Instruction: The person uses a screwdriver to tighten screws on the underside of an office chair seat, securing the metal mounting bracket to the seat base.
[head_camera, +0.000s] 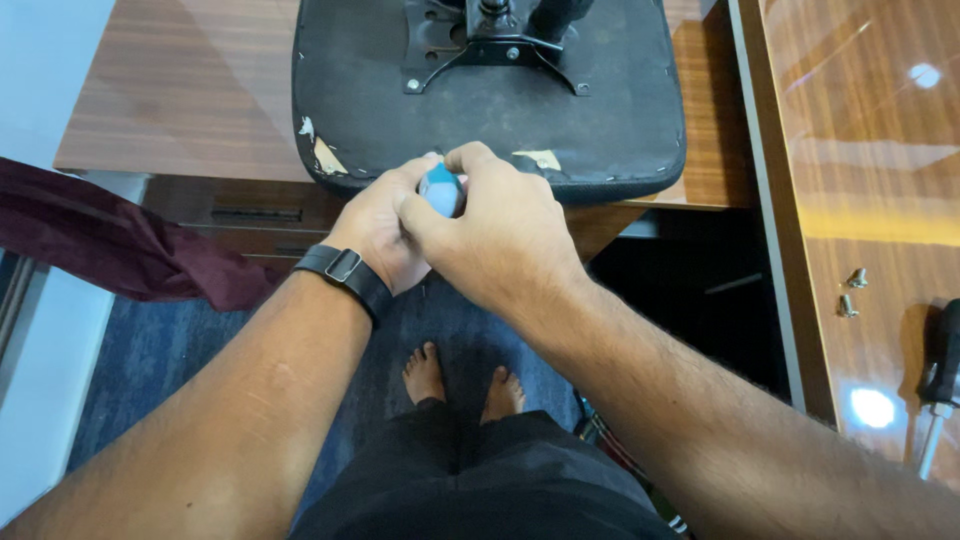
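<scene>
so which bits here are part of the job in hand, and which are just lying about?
In hand:
- small blue and grey object, clasped by left hand and right hand
- upturned chair seat with its metal bracket

Lying about:
- two screws
- screwdriver
- maroon cloth
- wooden desk

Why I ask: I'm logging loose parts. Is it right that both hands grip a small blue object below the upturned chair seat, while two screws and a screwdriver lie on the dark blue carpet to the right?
Not quite. The head view shows the two screws and the screwdriver on the glossy wooden surface at right, not on carpet. The rest holds: the left hand and right hand grip a small blue object below the upturned chair seat.
</scene>
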